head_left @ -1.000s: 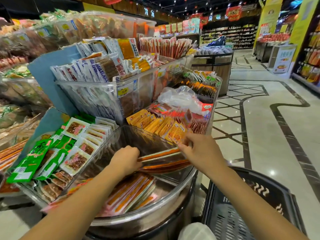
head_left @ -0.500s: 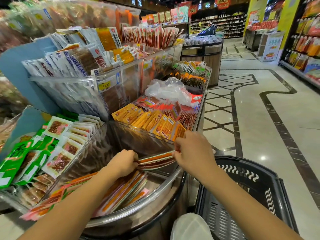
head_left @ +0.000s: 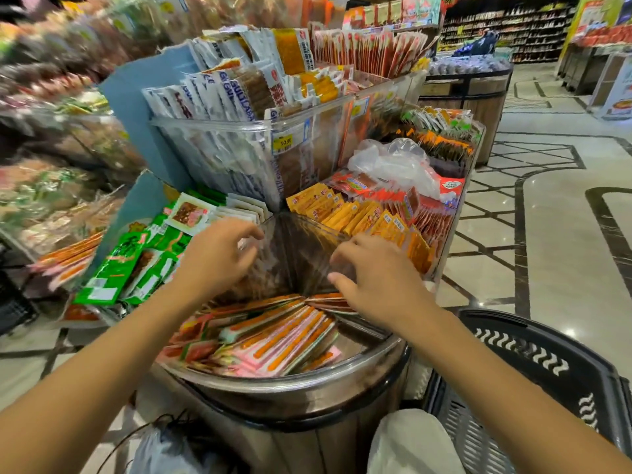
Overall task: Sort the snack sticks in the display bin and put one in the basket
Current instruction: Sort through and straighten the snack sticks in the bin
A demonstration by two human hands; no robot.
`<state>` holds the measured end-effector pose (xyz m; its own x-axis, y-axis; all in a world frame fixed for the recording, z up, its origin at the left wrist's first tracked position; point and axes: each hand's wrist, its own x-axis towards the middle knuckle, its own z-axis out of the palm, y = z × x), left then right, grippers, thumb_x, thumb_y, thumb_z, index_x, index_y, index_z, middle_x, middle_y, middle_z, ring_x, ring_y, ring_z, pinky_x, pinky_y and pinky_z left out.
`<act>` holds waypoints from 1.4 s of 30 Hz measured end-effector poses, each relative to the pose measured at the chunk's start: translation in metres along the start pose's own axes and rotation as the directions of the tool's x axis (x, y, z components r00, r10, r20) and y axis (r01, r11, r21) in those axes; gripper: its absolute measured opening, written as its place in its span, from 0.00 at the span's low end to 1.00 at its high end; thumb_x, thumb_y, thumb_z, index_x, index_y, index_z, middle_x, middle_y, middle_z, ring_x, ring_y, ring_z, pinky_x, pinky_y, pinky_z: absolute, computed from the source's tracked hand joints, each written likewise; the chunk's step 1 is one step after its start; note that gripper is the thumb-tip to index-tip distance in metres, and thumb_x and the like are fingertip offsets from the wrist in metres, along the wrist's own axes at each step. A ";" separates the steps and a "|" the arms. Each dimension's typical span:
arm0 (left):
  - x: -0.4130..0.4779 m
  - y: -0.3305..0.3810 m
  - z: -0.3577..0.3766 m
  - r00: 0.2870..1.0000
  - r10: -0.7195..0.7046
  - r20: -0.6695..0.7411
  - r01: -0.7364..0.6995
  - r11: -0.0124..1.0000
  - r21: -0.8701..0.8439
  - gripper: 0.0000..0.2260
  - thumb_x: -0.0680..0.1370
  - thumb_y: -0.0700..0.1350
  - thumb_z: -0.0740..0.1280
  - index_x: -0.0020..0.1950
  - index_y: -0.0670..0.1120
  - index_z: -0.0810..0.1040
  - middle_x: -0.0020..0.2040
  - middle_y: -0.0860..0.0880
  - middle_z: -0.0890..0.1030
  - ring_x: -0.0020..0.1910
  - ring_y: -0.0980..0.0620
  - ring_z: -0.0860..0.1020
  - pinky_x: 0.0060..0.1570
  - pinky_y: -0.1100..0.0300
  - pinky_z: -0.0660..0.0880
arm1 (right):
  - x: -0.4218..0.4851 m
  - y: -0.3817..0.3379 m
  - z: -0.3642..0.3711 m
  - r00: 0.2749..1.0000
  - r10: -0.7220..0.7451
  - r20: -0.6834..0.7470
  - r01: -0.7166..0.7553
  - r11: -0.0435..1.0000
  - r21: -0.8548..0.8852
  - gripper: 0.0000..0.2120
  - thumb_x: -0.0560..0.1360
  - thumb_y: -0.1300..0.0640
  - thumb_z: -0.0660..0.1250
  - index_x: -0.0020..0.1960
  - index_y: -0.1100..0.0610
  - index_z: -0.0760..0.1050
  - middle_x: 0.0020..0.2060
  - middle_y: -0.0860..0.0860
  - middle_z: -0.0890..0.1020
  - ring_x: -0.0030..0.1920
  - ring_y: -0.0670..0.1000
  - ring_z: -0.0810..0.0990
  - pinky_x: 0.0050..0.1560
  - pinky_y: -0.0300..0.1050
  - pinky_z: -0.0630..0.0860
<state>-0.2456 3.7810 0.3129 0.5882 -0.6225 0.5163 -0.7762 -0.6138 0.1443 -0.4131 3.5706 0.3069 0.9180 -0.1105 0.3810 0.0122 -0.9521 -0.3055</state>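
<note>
Several long orange-and-pink snack sticks (head_left: pixel 273 333) lie in a heap in the clear display bin (head_left: pixel 280 388) atop a round steel-rimmed stand. My left hand (head_left: pixel 219 258) hovers over the bin's back left with fingers loosely bent, holding nothing. Over the heap's right end, my right hand (head_left: pixel 379 282) has its fingers spread and loosely curved, with no stick held. The black plastic basket (head_left: pixel 533 367) stands on the floor at the lower right.
Green packets (head_left: pixel 119 268) fill the compartment to the left, orange packets (head_left: pixel 362 217) the one behind right. Above stands a clear bin of white packets (head_left: pixel 219 107) with a 10.90 price tag (head_left: pixel 285 142). Open tiled floor (head_left: pixel 547 241) lies to the right.
Both hands held a bundle of sticks by its ends before; the bundle now lies in the bin, and both hands are empty and raised above the heap. The view tilted down and left.
</note>
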 end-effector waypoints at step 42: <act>-0.038 -0.045 0.019 0.998 -0.054 -0.011 0.053 0.997 -0.061 0.20 0.79 0.50 0.69 0.71 0.51 0.74 0.71 0.53 0.73 0.71 0.51 0.68 0.72 0.51 0.66 | 0.018 -0.041 0.024 0.993 -0.049 -0.104 0.110 0.687 0.718 0.06 0.74 0.60 0.75 0.49 0.51 0.84 0.41 0.48 0.84 0.38 0.50 0.80 0.40 0.47 0.78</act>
<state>-0.2288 3.8230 0.2705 0.6267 -0.5831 0.5170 -0.7562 -0.6153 0.2227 -0.3873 3.6150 0.3051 0.8698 -0.0925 0.4847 0.3938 -0.4617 -0.7948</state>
